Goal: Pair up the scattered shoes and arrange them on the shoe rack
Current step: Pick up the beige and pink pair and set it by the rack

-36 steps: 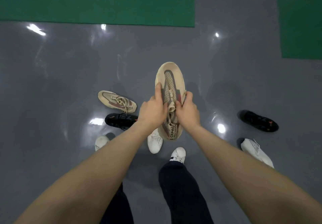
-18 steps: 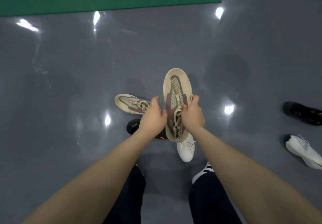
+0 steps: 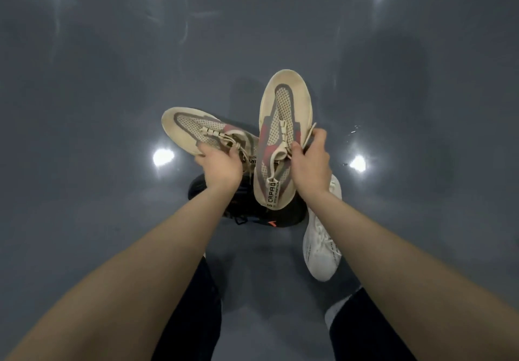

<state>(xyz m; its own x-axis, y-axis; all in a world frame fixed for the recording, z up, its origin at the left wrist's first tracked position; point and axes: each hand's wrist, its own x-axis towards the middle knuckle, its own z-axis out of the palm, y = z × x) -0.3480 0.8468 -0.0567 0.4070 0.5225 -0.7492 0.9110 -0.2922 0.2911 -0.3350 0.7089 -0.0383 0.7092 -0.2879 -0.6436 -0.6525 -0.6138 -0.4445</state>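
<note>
Beige shoe [image 3: 283, 136] tagged "CAPAO" is gripped by right hand [image 3: 310, 164]; left hand [image 3: 222, 166] grips its mate [image 3: 196, 130].

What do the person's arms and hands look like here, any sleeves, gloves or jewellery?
Both forearms are bare right to the bottom corners of the frame, with no sleeve visible. The left hand and right hand wear no gloves, and no watch, ring or wristband shows. Below the arms, dark trousers cover the legs.
</note>
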